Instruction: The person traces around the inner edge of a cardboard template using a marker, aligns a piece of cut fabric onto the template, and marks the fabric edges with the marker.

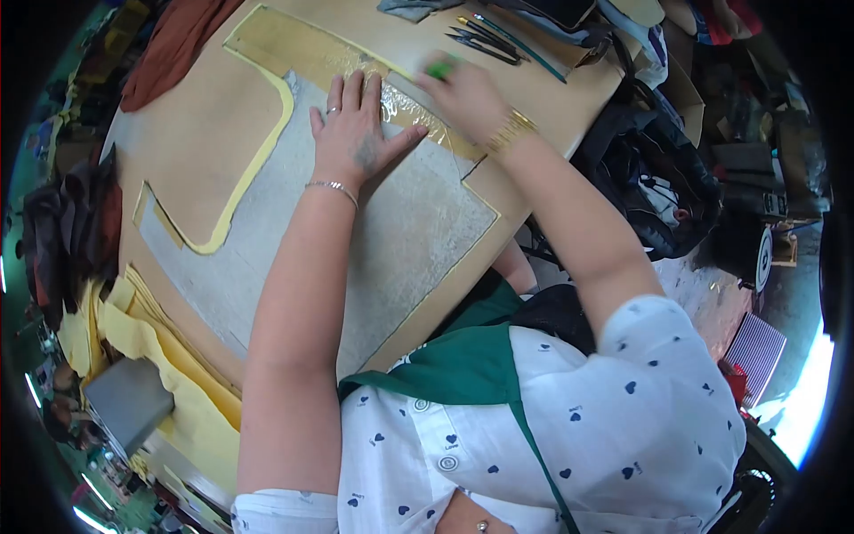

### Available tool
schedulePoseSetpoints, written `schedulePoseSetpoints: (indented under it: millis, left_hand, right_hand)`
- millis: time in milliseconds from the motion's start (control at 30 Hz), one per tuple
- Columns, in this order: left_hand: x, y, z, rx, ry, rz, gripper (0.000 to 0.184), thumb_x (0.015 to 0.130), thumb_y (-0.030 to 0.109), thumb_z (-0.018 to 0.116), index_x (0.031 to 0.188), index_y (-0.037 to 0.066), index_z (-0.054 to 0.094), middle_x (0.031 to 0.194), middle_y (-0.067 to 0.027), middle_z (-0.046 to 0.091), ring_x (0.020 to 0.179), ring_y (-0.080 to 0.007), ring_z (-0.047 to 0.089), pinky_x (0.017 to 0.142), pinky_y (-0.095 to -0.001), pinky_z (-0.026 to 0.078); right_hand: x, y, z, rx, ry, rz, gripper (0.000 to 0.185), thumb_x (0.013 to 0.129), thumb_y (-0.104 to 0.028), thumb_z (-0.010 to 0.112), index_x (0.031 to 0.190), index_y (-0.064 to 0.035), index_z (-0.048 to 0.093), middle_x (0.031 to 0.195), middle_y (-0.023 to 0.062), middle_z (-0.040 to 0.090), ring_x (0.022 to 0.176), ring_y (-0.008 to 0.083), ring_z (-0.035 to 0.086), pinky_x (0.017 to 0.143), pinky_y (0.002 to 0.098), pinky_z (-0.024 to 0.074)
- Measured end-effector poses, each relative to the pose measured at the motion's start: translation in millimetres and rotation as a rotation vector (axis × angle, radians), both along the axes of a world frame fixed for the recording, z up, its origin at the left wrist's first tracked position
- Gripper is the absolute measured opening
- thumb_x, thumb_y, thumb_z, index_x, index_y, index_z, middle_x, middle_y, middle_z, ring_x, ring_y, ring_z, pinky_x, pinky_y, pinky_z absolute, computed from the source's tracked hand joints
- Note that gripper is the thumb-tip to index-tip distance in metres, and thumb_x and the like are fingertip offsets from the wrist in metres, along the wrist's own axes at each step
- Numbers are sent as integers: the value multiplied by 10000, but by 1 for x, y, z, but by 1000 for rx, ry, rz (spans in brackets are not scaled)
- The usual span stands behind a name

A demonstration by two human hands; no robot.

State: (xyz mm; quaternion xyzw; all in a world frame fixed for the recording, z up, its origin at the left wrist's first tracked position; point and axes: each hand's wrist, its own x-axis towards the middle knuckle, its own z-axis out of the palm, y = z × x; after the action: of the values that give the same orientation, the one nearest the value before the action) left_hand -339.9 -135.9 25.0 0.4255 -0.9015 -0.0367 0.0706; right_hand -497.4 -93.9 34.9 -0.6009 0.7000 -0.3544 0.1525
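Note:
A large grey pattern piece (418, 222) lies on the tan table (200, 125), with yellow material showing along its curved edge. My left hand (356, 133) rests flat on its upper part, fingers spread, beside a strip of shiny clear tape (409, 111). Right of it, my right hand (467, 102) is closed around a small green object (439, 68) at the pattern's upper edge. The hand is a little blurred, and most of the object is hidden by the fingers.
Several pens and pencils (489, 40) lie at the top right. Reddish-brown cloth (182, 44) is at the upper left, yellow material (165, 343) at the lower left. A black bag (654, 169) stands beyond the table's right edge.

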Motion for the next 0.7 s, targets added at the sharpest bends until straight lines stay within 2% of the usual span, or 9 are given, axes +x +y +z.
schedulePoseSetpoints:
  millis: [33, 133, 200, 233, 300, 367, 467, 633, 700]
  left_hand:
    - [0, 0, -2, -10, 12, 3, 880, 642, 661, 492, 1280, 88, 296, 1337, -103, 261, 1258, -283, 184, 927, -584, 192]
    - [1, 1, -2, -9, 65, 8, 840, 652, 646, 503, 1282, 127, 300, 1334, -78, 276, 1259, -270, 186, 941, -581, 182]
    - [6, 4, -4, -23, 130, -16, 811, 667, 621, 514, 1275, 125, 308, 1331, -78, 282, 1256, -272, 195, 939, -587, 182]
    - [11, 7, -3, -95, 230, -52, 690, 715, 524, 541, 1232, 99, 373, 1314, -96, 307, 1225, -294, 258, 959, -512, 230]
    - [37, 10, -5, -113, 501, 15, 589, 749, 442, 547, 1193, 77, 419, 1286, -122, 338, 1191, -299, 303, 949, -438, 282]
    - [87, 23, -1, -61, 840, 140, 418, 782, 348, 549, 1084, 60, 522, 1143, -134, 475, 1052, -268, 457, 869, -356, 383]
    - [206, 58, 5, -75, 886, 371, 321, 804, 269, 542, 1024, 36, 560, 1012, -126, 558, 907, -232, 545, 789, -306, 428]
    - [315, 163, 40, 263, 1089, 925, 325, 837, 214, 509, 1101, 24, 506, 979, -44, 564, 906, -127, 532, 720, -216, 393]
    - [332, 190, 38, 378, 1185, 1047, 334, 838, 224, 507, 1112, 33, 499, 993, -45, 558, 899, -117, 532, 706, -201, 382]
  right_hand:
    - [-10, 41, 13, 172, 7, -7, 262, 787, -283, 524, 825, -27, 569, 761, 169, 575, 719, 321, 558, 649, 379, 445]
    - [-38, 147, 25, 24, 80, 2, 180, 786, -199, 555, 795, -20, 572, 732, 151, 578, 674, 325, 555, 605, 353, 447]
    - [-35, 193, 40, -22, -151, -113, 103, 789, -96, 574, 812, 3, 556, 732, 80, 584, 631, 150, 555, 589, 246, 432]
    - [-38, 208, 38, -88, -205, -167, 91, 805, -73, 558, 841, 10, 548, 764, 50, 580, 668, 88, 528, 600, 212, 426]
    - [-31, 223, 43, -149, -316, -283, 61, 820, -60, 542, 843, -4, 542, 785, 48, 565, 694, 84, 524, 623, 192, 425]
    - [-31, 222, 30, -152, -364, -286, 82, 822, -71, 542, 866, -4, 524, 784, 53, 562, 684, 89, 521, 632, 206, 441]
    - [-23, 201, 21, -135, -366, -116, 123, 859, -95, 478, 931, -1, 513, 744, 34, 531, 687, 82, 515, 617, 205, 436]
    - [-21, 126, 16, 65, -143, 46, 201, 865, -153, 451, 961, 2, 536, 732, 46, 536, 668, 94, 521, 581, 226, 406]
    - [-20, 84, 1, -190, 143, 174, 218, 833, -175, 487, 929, 7, 557, 762, 91, 568, 679, 164, 548, 619, 265, 423]
